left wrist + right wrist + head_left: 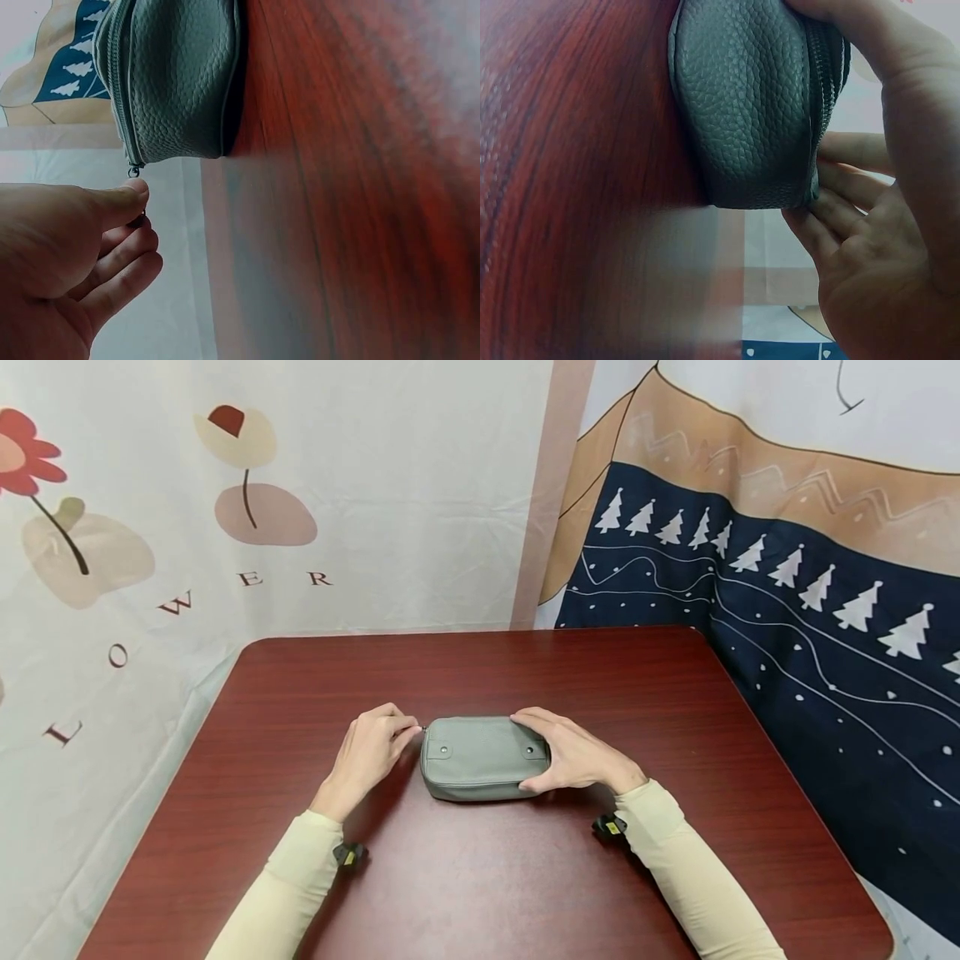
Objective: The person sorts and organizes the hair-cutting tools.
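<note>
A grey-green zippered pouch [483,756] with a pebbled surface and two small studs lies flat on the table. My left hand [373,743] is at its left end, where thumb and forefinger pinch the zipper pull [133,172]. The zipper [115,67] looks closed along the side seen in the left wrist view. Around the pouch's right end my right hand [577,753] grips, thumb on the near side and fingers on the far side. In the right wrist view those fingers are partly hidden behind the pouch.
The dark red wooden table [495,877] has rounded corners. Behind it hangs a pale flower-print curtain [420,510]. On the right is a navy cloth [847,710] with white trees. Small black devices [349,856] are strapped at both wrists.
</note>
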A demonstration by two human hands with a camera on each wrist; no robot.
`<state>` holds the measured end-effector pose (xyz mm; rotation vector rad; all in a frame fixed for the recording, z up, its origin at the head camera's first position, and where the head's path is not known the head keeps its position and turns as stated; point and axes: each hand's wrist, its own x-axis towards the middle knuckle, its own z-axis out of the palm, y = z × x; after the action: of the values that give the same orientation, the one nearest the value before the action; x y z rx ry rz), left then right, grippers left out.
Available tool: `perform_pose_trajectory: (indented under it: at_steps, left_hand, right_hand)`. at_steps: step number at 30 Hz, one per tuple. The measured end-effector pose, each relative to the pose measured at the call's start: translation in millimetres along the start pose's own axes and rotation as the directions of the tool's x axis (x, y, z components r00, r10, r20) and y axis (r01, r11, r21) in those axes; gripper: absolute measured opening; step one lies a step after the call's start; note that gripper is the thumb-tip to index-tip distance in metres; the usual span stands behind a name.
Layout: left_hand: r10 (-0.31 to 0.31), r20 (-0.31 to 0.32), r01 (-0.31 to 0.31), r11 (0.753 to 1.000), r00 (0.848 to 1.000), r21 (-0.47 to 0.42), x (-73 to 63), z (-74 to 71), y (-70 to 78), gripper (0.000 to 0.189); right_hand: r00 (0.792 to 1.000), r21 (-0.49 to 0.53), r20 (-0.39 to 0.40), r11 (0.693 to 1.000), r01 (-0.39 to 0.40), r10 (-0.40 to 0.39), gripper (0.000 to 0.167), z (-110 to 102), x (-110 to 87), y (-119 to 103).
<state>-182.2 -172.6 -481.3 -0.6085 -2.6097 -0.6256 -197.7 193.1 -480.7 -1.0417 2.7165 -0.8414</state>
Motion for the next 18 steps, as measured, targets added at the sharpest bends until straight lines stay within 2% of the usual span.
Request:
perform_pose_trajectory:
  at_steps: [8,18]
  left_hand:
    - [0.037,0.012,-0.037,0.999,0.999,-0.022,15.2,6.1,-5.2,0.006]
    - [0.046,0.044,-0.042,0.996,0.998,-0.084,29.4,12.7,-6.9,0.006]
  right_hand:
    - [1.0,-0.008,-0.014,1.0,0.021,-0.021,0.104,0.1,-0.4,-0.9]
    - [1.0,-0.007,-0.009,1.0,0.013,-0.013,0.105,0.9,-1.3,-2.8]
